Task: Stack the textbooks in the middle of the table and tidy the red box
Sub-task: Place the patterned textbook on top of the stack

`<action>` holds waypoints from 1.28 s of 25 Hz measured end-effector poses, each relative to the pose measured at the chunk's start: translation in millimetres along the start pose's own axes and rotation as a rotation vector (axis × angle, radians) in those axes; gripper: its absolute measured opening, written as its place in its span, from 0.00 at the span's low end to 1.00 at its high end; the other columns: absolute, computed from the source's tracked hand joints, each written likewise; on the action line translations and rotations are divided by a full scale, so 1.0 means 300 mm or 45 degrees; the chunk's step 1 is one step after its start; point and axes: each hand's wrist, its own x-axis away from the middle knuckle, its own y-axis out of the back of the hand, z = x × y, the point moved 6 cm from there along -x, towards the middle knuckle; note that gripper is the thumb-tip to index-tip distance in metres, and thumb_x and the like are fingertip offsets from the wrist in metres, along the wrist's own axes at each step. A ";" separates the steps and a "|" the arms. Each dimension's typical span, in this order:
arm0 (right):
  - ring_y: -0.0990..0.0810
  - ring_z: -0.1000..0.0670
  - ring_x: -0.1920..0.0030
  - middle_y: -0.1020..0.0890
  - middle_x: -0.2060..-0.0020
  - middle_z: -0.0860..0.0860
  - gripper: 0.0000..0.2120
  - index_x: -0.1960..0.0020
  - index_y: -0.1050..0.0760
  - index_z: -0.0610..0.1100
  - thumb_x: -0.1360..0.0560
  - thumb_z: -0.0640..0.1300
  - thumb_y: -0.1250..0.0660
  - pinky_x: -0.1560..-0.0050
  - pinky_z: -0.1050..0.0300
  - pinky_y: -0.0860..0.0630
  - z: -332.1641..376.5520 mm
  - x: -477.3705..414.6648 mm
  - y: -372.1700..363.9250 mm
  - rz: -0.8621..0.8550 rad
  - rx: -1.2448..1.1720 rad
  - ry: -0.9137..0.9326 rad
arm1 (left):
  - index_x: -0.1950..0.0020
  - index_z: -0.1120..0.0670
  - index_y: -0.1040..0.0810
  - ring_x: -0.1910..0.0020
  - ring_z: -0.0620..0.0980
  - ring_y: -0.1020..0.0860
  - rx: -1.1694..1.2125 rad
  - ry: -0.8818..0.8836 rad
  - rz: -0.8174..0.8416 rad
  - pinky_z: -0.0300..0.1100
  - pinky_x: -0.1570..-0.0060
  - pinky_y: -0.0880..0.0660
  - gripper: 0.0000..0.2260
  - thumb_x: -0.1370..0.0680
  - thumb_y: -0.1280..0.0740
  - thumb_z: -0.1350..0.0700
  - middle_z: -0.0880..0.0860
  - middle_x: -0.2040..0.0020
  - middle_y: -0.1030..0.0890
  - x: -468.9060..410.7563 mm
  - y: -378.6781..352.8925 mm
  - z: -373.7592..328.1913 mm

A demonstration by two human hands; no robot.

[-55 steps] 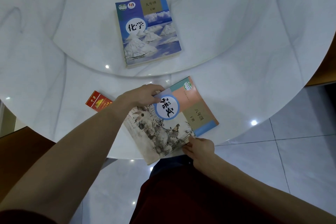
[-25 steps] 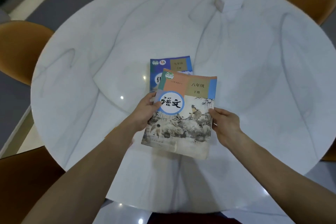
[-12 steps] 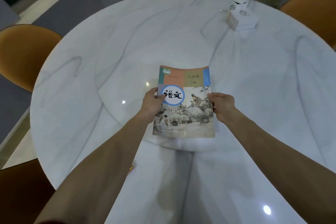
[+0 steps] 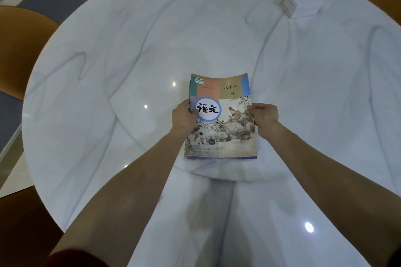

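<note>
We have the top book (image 4: pixel 221 119) lying flat near the middle of the round desk (image 4: pixel 108 71), squared over a second book whose edges (image 4: pixel 188 136) just peek out along its left side and bottom. Our left hand (image 4: pixel 184 118) grips the left edge, thumb on the cover; our right hand (image 4: pixel 263 116) has its fingers curled on the right edge. We judge this two-sided hold is for lining up the stack's edges. The cover reads 语文 in a blue ring, with 八年级 and 下册 above, and a small green logo at the top left. A white box (image 4: pixel 301 3) sits far off. The red box is out of view.
</note>
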 end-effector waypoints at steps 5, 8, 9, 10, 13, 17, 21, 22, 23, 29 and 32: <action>0.22 0.41 0.59 0.18 0.57 0.33 0.13 0.49 0.21 0.29 0.26 0.39 0.34 0.60 0.56 0.24 -0.009 -0.009 0.008 -0.117 0.234 0.130 | 0.43 0.63 0.24 0.48 0.61 0.23 -0.335 -0.069 -0.059 0.49 0.53 0.25 0.11 0.22 0.37 0.59 0.64 0.46 0.23 0.006 -0.017 0.001; 0.34 0.48 0.63 0.27 0.70 0.37 0.12 0.63 0.23 0.30 0.26 0.37 0.35 0.62 0.59 0.34 -0.012 -0.015 0.004 -0.100 0.320 0.146 | 0.40 0.63 0.25 0.43 0.61 0.28 -0.464 -0.059 -0.085 0.51 0.49 0.25 0.13 0.21 0.38 0.57 0.63 0.42 0.29 0.020 -0.027 0.010; 0.36 0.47 0.65 0.32 0.73 0.42 0.14 0.69 0.28 0.34 0.26 0.37 0.35 0.62 0.59 0.36 -0.012 -0.016 0.001 -0.090 0.353 0.158 | 0.40 0.63 0.26 0.42 0.60 0.29 -0.476 -0.057 -0.082 0.51 0.48 0.26 0.14 0.21 0.38 0.57 0.63 0.41 0.30 0.023 -0.031 0.013; 0.38 0.47 0.66 0.36 0.74 0.45 0.16 0.72 0.33 0.39 0.26 0.37 0.35 0.63 0.58 0.38 -0.013 -0.016 -0.003 -0.081 0.386 0.164 | 0.39 0.64 0.26 0.41 0.60 0.29 -0.476 -0.053 -0.080 0.51 0.48 0.26 0.14 0.20 0.39 0.57 0.63 0.41 0.30 0.025 -0.033 0.014; 0.43 0.48 0.70 0.41 0.76 0.48 0.22 0.75 0.39 0.43 0.26 0.37 0.35 0.65 0.57 0.39 -0.014 -0.018 -0.011 -0.070 0.435 0.169 | 0.41 0.64 0.27 0.42 0.61 0.29 -0.468 -0.048 -0.104 0.49 0.50 0.28 0.12 0.20 0.40 0.58 0.63 0.41 0.29 0.035 -0.035 0.018; 0.43 0.50 0.73 0.40 0.78 0.48 0.25 0.77 0.42 0.44 0.26 0.38 0.34 0.70 0.58 0.41 -0.012 -0.028 -0.019 -0.053 0.490 0.166 | 0.41 0.64 0.26 0.42 0.61 0.29 -0.447 -0.028 -0.122 0.48 0.48 0.29 0.12 0.19 0.41 0.58 0.64 0.41 0.28 0.040 -0.037 0.025; 0.43 0.50 0.74 0.40 0.78 0.48 0.25 0.77 0.42 0.44 0.25 0.38 0.34 0.71 0.58 0.41 -0.013 -0.031 -0.019 -0.065 0.529 0.176 | 0.41 0.64 0.26 0.42 0.61 0.29 -0.435 -0.012 -0.128 0.47 0.47 0.30 0.12 0.19 0.41 0.58 0.63 0.41 0.28 0.041 -0.040 0.029; 0.42 0.49 0.74 0.39 0.78 0.48 0.25 0.77 0.42 0.44 0.25 0.38 0.35 0.70 0.58 0.40 -0.013 -0.032 -0.021 -0.067 0.550 0.176 | 0.41 0.64 0.26 0.42 0.61 0.29 -0.433 -0.011 -0.122 0.48 0.47 0.29 0.12 0.19 0.41 0.58 0.64 0.41 0.28 0.040 -0.039 0.031; 0.41 0.49 0.74 0.39 0.78 0.48 0.25 0.77 0.41 0.44 0.25 0.39 0.35 0.69 0.58 0.39 -0.013 -0.031 -0.021 -0.067 0.578 0.172 | 0.40 0.64 0.26 0.42 0.61 0.29 -0.433 -0.009 -0.107 0.48 0.47 0.29 0.12 0.19 0.41 0.58 0.64 0.41 0.28 0.038 -0.039 0.033; 0.21 0.40 0.57 0.20 0.58 0.39 0.11 0.54 0.21 0.35 0.24 0.42 0.37 0.58 0.55 0.25 0.040 0.031 -0.016 -0.067 0.881 0.313 | 0.38 0.62 0.26 0.46 0.60 0.24 -0.487 -0.044 0.014 0.49 0.51 0.26 0.15 0.20 0.42 0.55 0.63 0.44 0.23 0.034 0.010 0.032; 0.22 0.38 0.46 0.21 0.46 0.40 0.13 0.45 0.22 0.37 0.23 0.43 0.40 0.49 0.49 0.24 0.082 0.090 -0.013 -0.112 1.093 0.474 | 0.37 0.60 0.26 0.46 0.59 0.23 -0.588 -0.174 0.044 0.48 0.50 0.26 0.15 0.20 0.42 0.55 0.61 0.44 0.22 0.068 0.044 0.006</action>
